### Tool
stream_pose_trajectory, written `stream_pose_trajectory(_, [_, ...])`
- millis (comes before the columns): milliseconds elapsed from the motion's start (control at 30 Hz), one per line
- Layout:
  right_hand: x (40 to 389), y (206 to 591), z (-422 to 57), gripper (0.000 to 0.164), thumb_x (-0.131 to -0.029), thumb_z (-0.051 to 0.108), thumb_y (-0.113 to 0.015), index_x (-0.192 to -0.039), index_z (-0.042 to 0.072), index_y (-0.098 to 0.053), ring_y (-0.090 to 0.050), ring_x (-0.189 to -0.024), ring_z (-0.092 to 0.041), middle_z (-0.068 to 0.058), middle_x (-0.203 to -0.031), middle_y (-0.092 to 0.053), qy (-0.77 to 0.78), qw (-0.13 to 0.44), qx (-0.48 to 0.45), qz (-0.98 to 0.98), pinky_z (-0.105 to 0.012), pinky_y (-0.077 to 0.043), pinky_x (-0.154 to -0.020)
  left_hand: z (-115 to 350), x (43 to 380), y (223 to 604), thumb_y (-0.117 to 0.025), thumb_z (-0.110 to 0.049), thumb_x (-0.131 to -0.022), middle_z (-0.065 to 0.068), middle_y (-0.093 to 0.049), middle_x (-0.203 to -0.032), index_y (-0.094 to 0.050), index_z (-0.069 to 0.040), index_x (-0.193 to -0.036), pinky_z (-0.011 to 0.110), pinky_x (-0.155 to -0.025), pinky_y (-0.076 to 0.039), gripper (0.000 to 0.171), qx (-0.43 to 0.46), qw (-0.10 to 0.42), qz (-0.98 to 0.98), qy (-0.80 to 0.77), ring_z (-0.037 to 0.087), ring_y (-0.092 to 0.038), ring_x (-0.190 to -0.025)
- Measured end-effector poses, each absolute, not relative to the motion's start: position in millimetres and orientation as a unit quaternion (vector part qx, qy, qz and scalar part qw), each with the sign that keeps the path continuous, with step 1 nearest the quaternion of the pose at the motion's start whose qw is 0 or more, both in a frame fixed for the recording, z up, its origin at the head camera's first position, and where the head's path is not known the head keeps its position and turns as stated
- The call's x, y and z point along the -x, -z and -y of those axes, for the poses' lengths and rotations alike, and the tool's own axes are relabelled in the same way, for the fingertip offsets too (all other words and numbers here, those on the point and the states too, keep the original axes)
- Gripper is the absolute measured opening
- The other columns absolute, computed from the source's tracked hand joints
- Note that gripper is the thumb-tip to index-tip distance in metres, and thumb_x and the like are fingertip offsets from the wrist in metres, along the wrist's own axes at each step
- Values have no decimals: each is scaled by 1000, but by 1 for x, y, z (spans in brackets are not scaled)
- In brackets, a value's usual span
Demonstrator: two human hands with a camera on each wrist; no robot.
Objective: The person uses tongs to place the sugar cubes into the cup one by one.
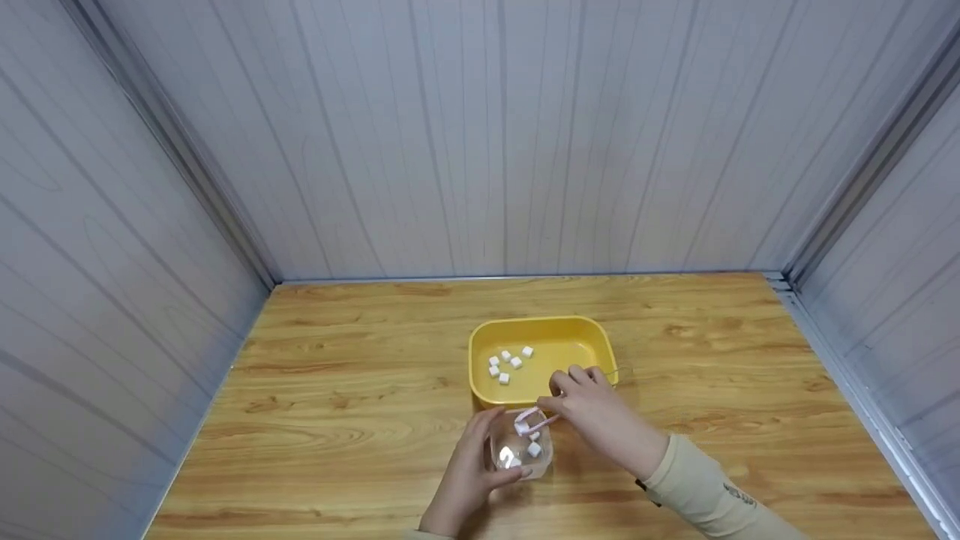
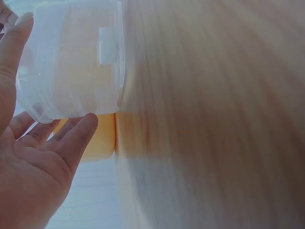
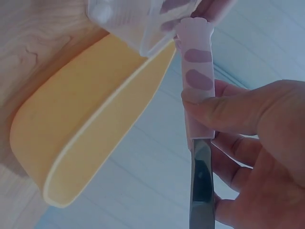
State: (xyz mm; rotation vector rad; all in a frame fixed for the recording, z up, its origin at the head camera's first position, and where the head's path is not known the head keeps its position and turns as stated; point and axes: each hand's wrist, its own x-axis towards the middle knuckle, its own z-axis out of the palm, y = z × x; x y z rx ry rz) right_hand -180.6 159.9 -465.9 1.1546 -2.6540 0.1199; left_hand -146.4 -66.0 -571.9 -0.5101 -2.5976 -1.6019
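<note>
While the left hand [image 1: 466, 480] curls round a clear plastic cup [image 1: 521, 452] standing on the wooden table [image 1: 360, 405], the right hand [image 1: 592, 409] pinches a pair of tongs [image 1: 534, 420] over the cup's mouth. The cup is transparent and colourless, with faint horizontal ribbing on its wall in the left wrist view, where thumb and fingers lie against its side [image 2: 71, 62]. It stands just in front of the yellow tray [image 1: 480, 360], touching or nearly touching the tray's near wall. Two or three small white cubes [image 1: 533, 449] lie inside the cup, and the head view shows another white cube at the tong tips [image 1: 521, 427]; whether it is clamped cannot be told.

The tongs have a bare metal shank and pale pink tips marked with darker pink ovals and a scalloped end, plain in the right wrist view [image 3: 196, 81]. Thumb and forefinger press on the pink sleeve, and the remaining fingers curl under the metal part. The arms of the tongs appear drawn close together.

The yellow tray is rectangular with rounded corners and a raised rim. A loose cluster of white cubes [image 1: 508, 361] lies in its left half. A beige sleeve [image 1: 705, 487] covers the right forearm.
</note>
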Motion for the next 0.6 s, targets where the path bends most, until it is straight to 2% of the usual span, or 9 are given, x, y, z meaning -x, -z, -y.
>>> stream_pose_trajectory(133, [176,472,-157,35,-76,13,-73,-108,24,-72,-41,-85,-17,2,-96,-53,-35,106,-395,912,-35,-39,-74,66,146,572,-84,-37,-67,1,-43,-139,-40,-13,-141,47,-109,-30,90,165,23,838,519,25,-38,-130])
stream_pose_trajectory(300, [174,476,-156,44,-73,10,-74,-115,26,-71,-40,-85,-16,3,-95,-52,-34,88,-394,914,-35,-38,-74,66,146,572,-84,-36,-66,0,-43,-139,-40,-13,-142,46,-110,-29,90,160,19,840,518,25,-38,-130])
stream_pose_trajectory(600, [174,482,-156,53,-73,7,-73,-120,31,-67,-42,-85,-16,3,-96,-53,-28,75,-389,918,-34,-39,-74,66,146,573,-85,-29,-66,2,-43,-139,-40,-12,-142,46,-110,-29,90,162,22,841,515,25,-39,-130])
